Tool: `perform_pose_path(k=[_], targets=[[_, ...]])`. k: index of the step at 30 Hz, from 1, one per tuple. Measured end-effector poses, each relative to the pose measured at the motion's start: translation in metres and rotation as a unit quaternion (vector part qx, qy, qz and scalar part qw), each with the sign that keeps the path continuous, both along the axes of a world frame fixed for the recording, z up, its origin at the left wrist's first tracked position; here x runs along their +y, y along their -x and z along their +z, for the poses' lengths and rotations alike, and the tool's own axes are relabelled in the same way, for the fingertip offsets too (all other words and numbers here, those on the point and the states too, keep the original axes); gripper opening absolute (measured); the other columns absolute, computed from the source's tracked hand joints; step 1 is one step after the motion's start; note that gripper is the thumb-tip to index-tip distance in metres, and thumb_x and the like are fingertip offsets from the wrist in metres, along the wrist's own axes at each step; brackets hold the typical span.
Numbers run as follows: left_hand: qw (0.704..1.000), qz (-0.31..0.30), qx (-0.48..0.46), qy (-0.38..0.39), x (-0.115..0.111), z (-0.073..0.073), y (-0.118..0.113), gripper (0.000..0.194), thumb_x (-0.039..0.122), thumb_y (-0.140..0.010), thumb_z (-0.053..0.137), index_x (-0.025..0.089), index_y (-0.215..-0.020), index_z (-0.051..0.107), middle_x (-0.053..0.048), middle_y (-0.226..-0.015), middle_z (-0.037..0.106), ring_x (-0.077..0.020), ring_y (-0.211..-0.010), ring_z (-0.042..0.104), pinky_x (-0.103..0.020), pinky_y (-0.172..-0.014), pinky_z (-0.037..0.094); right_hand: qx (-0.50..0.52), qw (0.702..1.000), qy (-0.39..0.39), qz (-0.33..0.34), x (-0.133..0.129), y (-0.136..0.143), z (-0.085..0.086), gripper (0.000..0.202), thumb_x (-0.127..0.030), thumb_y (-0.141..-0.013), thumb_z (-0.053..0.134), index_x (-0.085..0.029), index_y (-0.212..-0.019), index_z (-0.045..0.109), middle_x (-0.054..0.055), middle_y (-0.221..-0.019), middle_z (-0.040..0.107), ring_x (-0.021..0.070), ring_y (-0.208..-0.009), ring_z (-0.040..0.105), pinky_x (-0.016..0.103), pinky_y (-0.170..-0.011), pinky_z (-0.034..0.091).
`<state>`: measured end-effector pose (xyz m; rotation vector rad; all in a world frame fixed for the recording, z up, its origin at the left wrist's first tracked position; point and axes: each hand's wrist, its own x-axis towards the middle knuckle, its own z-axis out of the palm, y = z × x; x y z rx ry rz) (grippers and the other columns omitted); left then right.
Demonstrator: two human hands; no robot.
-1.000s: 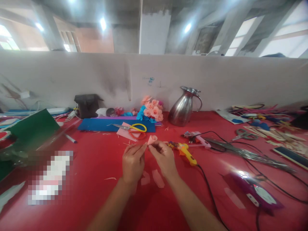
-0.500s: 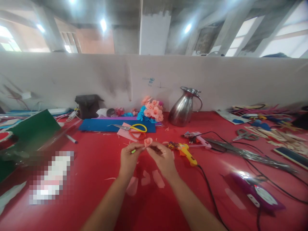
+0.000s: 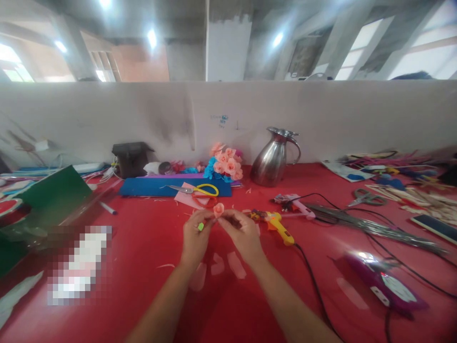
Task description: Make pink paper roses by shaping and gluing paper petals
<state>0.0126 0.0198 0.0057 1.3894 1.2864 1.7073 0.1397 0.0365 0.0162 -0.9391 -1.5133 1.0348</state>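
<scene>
A small peach paper rose [image 3: 219, 209] is pinched at its base between the fingertips of both hands, above the red table. My left hand [image 3: 195, 236] is closed on it from the left, with a bright green piece [image 3: 201, 226] showing at its fingers. From the right, my right hand [image 3: 243, 234] holds the same flower with thumb and fingers together. Loose peach petals [image 3: 236, 265] lie on the table between my forearms. Just right of my right hand rests a yellow glue gun [image 3: 280, 227]. Yellow-handled scissors [image 3: 200, 190] lie beyond the hands on pink and blue paper.
Behind stand a peach and blue flower bunch [image 3: 228, 164] and a steel jug [image 3: 273, 157]. At right lie a pink glue gun [image 3: 302, 208], wires [image 3: 374, 226], grey scissors [image 3: 367, 197] and a purple power strip [image 3: 385, 281]. A green board [image 3: 53, 195] leans at left.
My left hand has turned slightly, so more of the green piece shows. The flower has tilted a little between the fingertips, and the view has shifted slightly.
</scene>
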Motion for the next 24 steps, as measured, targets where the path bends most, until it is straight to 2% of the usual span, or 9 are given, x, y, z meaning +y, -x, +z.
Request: perform_pose_path(k=[5, 10, 13, 15, 20, 24], targets=[[0.995, -0.045, -0.073, 0.042, 0.001, -0.003, 0.001, 0.006, 0.021, -0.072, 0.059, 0.017, -0.075, 0.063, -0.002, -0.08, 0.061, -0.015, -0.08, 0.056, -0.026, -0.077, 0.042, -0.004, 1.0, 0.002, 0.009, 0.002, 0.001, -0.003, 0.016, -0.031, -0.076, 0.059, -0.019, -0.087, 0.063, 0.004, -0.085, 0.066, 0.0161, -0.078, 0.06, 0.029, -0.073, 0.047], [0.987, -0.049, -0.137, 0.069, 0.0, 0.0, 0.0, 0.007, 0.023, -0.07, 0.063, 0.017, -0.073, 0.062, -0.001, -0.079, 0.061, -0.0136, -0.078, 0.055, -0.024, -0.075, 0.04, -0.021, 0.999, 0.025, 0.033, 0.002, 0.003, -0.007, 0.015, -0.026, -0.073, 0.061, -0.018, -0.086, 0.063, 0.004, -0.086, 0.067, 0.0168, -0.077, 0.061, 0.03, -0.074, 0.048], [0.979, -0.056, -0.177, 0.083, 0.0, 0.001, -0.001, 0.01, 0.023, -0.067, 0.066, 0.017, -0.073, 0.064, 0.0, -0.075, 0.061, -0.0127, -0.075, 0.054, -0.023, -0.073, 0.041, -0.04, 0.998, 0.03, 0.034, 0.0, 0.005, -0.005, 0.015, -0.028, -0.074, 0.059, -0.018, -0.083, 0.065, 0.005, -0.084, 0.068, 0.0178, -0.076, 0.062, 0.032, -0.073, 0.048], [0.971, -0.072, -0.208, 0.097, 0.0, 0.002, -0.002, 0.012, 0.024, -0.065, 0.069, 0.017, -0.075, 0.065, 0.0, -0.074, 0.062, -0.0119, -0.073, 0.054, -0.023, -0.072, 0.041, -0.047, 0.998, 0.031, 0.027, -0.001, 0.005, -0.003, 0.017, -0.03, -0.075, 0.058, -0.017, -0.083, 0.066, 0.006, -0.083, 0.069, 0.0187, -0.077, 0.062, 0.032, -0.074, 0.048], [0.931, -0.159, -0.3, 0.137, 0.001, 0.004, 0.004, 0.017, 0.033, -0.07, 0.066, 0.016, -0.071, 0.066, 0.001, -0.067, 0.06, -0.0089, -0.065, 0.052, -0.021, -0.069, 0.041, -0.026, 0.997, 0.051, 0.046, 0.001, 0.004, -0.005, 0.016, -0.029, -0.074, 0.059, -0.017, -0.083, 0.066, 0.005, -0.083, 0.069, 0.0189, -0.078, 0.063, 0.033, -0.075, 0.048], [0.934, -0.172, -0.28, 0.14, 0.001, 0.004, 0.009, 0.016, 0.031, -0.068, 0.068, 0.015, -0.068, 0.066, 0.001, -0.067, 0.059, -0.0075, -0.065, 0.05, -0.019, -0.066, 0.039, -0.03, 0.996, 0.052, 0.065, 0.0, 0.006, -0.006, 0.017, -0.03, -0.074, 0.059, -0.018, -0.083, 0.067, 0.004, -0.083, 0.069, 0.0184, -0.079, 0.063, 0.033, -0.076, 0.048]])
